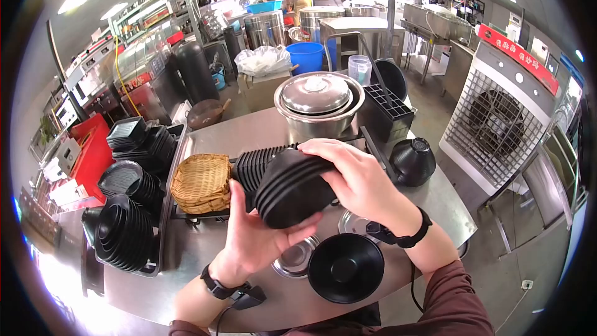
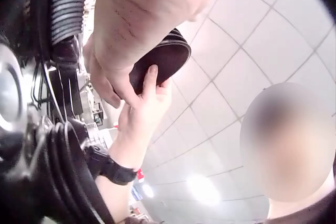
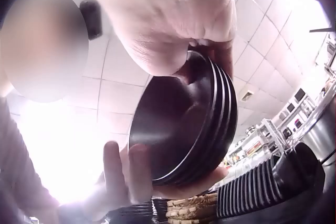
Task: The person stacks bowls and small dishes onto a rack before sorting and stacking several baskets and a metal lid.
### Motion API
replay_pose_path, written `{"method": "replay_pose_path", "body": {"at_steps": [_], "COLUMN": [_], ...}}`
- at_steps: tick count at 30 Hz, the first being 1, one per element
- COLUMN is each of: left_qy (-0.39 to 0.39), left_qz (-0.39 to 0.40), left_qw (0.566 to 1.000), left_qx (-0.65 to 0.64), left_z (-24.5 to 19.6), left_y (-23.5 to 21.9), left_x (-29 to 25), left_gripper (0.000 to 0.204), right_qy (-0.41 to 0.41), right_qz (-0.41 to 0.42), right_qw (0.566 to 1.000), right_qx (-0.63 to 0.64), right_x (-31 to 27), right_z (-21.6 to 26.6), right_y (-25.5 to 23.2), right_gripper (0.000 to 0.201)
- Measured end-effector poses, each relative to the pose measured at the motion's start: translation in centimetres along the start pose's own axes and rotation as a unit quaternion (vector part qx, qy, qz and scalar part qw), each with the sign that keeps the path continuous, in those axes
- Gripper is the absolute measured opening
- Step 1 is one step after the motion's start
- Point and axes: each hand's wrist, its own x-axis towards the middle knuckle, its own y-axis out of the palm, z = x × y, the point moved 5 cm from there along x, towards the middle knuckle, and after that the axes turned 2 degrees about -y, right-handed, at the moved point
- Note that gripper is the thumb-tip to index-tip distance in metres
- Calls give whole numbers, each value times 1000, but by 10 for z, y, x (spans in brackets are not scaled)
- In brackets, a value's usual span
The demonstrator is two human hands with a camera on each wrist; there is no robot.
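Note:
Both hands hold a tilted stack of black bowls [image 1: 292,190] above the steel table. My right hand [image 1: 357,180] grips the rim from above; in the right wrist view its thumb lies inside the top bowl [image 3: 168,124]. My left hand [image 1: 258,239] cups the stack's lower side, thumb at the left and fingers underneath. In the right wrist view, two left fingers [image 3: 139,169] stand in front of the bowl's mouth. Below the hands, a single black bowl [image 1: 346,267] stands mouth up on the table, next to a shiny steel dish [image 1: 295,258].
Wicker baskets [image 1: 202,180] are piled beside a row of black ribbed dishes [image 1: 252,171]. At left, a tray holds stacked black bowls [image 1: 121,230] and plates. A lidded steel pot [image 1: 320,121] is at the back. Upturned black bowls [image 1: 412,160] stand at right, near a black slotted box [image 1: 387,112].

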Motion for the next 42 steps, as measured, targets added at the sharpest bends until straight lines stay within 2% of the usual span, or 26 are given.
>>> {"method": "replay_pose_path", "body": {"at_steps": [2,3,5,6,7,8,9,10,11,12,13,14,15,17,19,21,23,25,26,29,30,32,33,36,39,42], "left_qy": [94,90,251,279,276,326,376,375,395,399,399,418,411,408,391,368,364,332,302,304,306,128,180,158,155,138], "left_qz": [-102,-105,-226,-206,-203,-213,-223,-205,-183,-193,-204,-198,-185,-165,-153,-159,-155,-194,-198,-198,-198,-208,-167,-142,-140,-139], "left_qw": [986,985,937,928,930,908,884,886,871,847,819,758,681,560,567,533,525,637,629,548,549,706,676,660,651,642], "left_qx": [-96,-107,92,132,135,152,166,182,227,293,358,460,576,701,709,745,753,668,689,754,753,665,695,720,730,741], "left_z": [-12,1,-20,-28,-27,-31,-33,-34,-32,-28,-26,-27,-30,-25,-24,-23,-25,-30,-34,-42,-41,-28,-22,-11,-10,-7], "left_y": [-10,2,5,16,17,18,17,13,6,8,10,13,16,31,27,33,21,2,-6,11,15,3,4,1,-4,-8], "left_x": [11,23,37,43,48,50,50,52,55,56,56,57,56,53,53,54,55,53,53,51,51,57,60,64,65,66], "left_gripper": [69,69,60,56,56,55,60,67,74,80,85,91,91,90,100,114,124,122,125,46,46,25,23,21,19,18], "right_qy": [-105,-94,-122,-83,-23,-1,23,47,47,129,211,265,306,354,333,300,269,208,212,225,245,282,305,367,359,336], "right_qz": [31,35,-31,-56,-18,6,31,-2,-3,-64,-122,-182,-168,-79,-74,-102,-185,-257,-305,-375,-374,-370,-343,-265,-204,-210], "right_qw": [991,992,990,986,978,938,877,797,797,782,759,810,820,770,770,818,856,885,880,862,862,860,862,870,908,918], "right_qx": [72,73,62,130,207,346,478,602,603,606,604,491,454,524,540,481,400,326,296,257,239,211,215,196,74,27], "right_x": [7,1,7,8,10,10,9,8,9,7,5,7,6,1,0,7,11,9,8,1,-2,-7,-9,-12,-12,-13], "right_z": [7,9,8,-1,-13,-24,-31,-35,-34,-41,-50,-58,-69,-71,-81,-70,-70,-79,-82,-109,-118,-145,-154,-175,-183,-188], "right_y": [-6,-18,-30,-30,-32,-37,-39,-43,-43,-40,-33,-23,-14,-5,-5,-18,-37,-63,-73,-84,-81,-70,-62,-40,-26,-16], "right_gripper": [54,54,55,59,67,67,68,60,60,52,45,42,44,41,43,37,32,28,27,32,33,35,37,38,46,47]}}
